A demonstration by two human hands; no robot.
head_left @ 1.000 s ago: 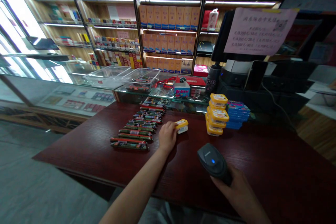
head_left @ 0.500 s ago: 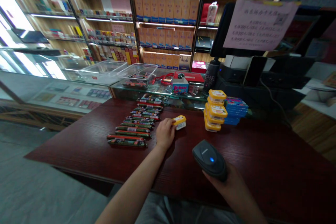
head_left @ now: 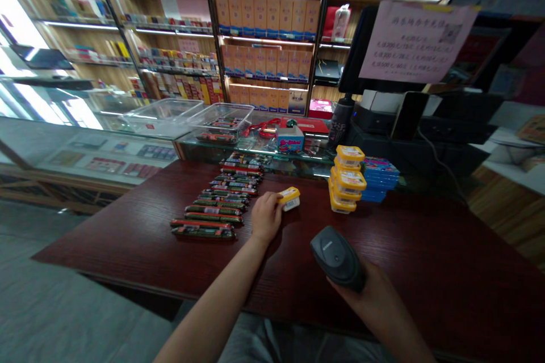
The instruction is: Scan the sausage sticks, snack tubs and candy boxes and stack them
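My left hand (head_left: 267, 217) is closed on the left end of a small white tub with a yellow lid (head_left: 290, 198), with a barcode on the side facing me. In my right hand (head_left: 369, 290) is a dark grey barcode scanner (head_left: 336, 256), its head turned towards the tub; no light shows on its top. Left of my left hand, several stick-shaped packets (head_left: 215, 211) lie in a long row on the dark wooden table (head_left: 293, 272). Beyond the scanner rises a stack of similar yellow-lidded tubs (head_left: 349, 181).
Blue boxes (head_left: 378, 178) are piled behind the tub stack. On the glass counter stand clear plastic bins (head_left: 162, 116), a small blue box (head_left: 290, 139) and a dark bottle (head_left: 340, 122). A monitor with a paper notice (head_left: 417, 42) stands at the right.
The blue light on top of the scanner has gone out. Both hands keep their holds; the whole view has shifted slightly.
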